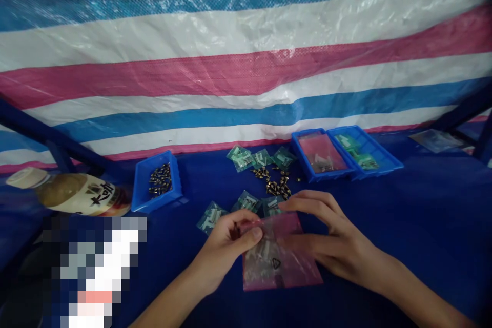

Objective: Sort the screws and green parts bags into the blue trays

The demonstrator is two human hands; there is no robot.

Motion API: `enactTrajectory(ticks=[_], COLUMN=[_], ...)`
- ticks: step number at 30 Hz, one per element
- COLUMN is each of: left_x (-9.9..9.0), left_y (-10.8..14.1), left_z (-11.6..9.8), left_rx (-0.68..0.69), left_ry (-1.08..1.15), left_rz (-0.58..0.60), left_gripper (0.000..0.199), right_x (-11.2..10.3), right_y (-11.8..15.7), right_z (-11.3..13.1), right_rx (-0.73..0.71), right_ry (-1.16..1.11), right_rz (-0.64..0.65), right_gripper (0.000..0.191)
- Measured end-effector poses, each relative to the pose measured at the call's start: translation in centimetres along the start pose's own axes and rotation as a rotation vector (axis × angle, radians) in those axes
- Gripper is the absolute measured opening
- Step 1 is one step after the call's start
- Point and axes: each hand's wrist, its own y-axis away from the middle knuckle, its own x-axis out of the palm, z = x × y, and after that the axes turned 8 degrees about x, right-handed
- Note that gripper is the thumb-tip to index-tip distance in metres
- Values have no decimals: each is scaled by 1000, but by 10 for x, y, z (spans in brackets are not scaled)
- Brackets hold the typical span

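A pink see-through bag (282,271) with small parts inside is pinched at its upper left corner by my left hand (230,241). My right hand (338,236) is at the bag's right side, fingers apart, with the lower ones behind or inside the film; which of these I cannot tell. Just beyond the bag lie small clear packets (210,217) of parts. Farther back is a loose pile of brass-coloured screws (280,185), with more clear packets (241,157) behind it.
A blue tray (176,179) of screws stands at the left, beside a lying bottle (80,193). Two blue trays at the back right hold a pink bag (323,152) and green-tinted packets (357,151). Striped sheeting (230,77) hangs behind.
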Motion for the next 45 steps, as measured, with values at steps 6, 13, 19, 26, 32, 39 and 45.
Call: enactTrajectory(ticks=[6, 13, 19, 26, 32, 39, 45], left_x=[5, 2, 0, -4, -3, -3, -11], left_y=[-1, -3, -4, -1, 1, 0, -4], left_z=[-3, -5, -6, -7, -9, -8, -6], left_rx=[-137, -93, -39, -13, -37, 0, 41], left_ry=[36, -18, -59, -206, -316, -327, -273], left_rz=[213, 126, 125, 224, 260, 248, 243], left_gripper=[37, 36, 38, 37, 33, 33, 34], right_x=[-26, -76, -84, -78, -70, -66, -67], right_y=[-3, 14, -3, -16, -6, -8, -9], right_z=[11, -4, -33, -109, -111, -110, -110], right_rx=[115, 429, 557, 283, 330, 427, 432], right_ry=[-532, -366, 110, 558, 564, 496, 476], right_rz=[50, 455, -470, -236, -160, -157, -48], right_gripper=[12, 4, 22, 25, 26, 30, 38])
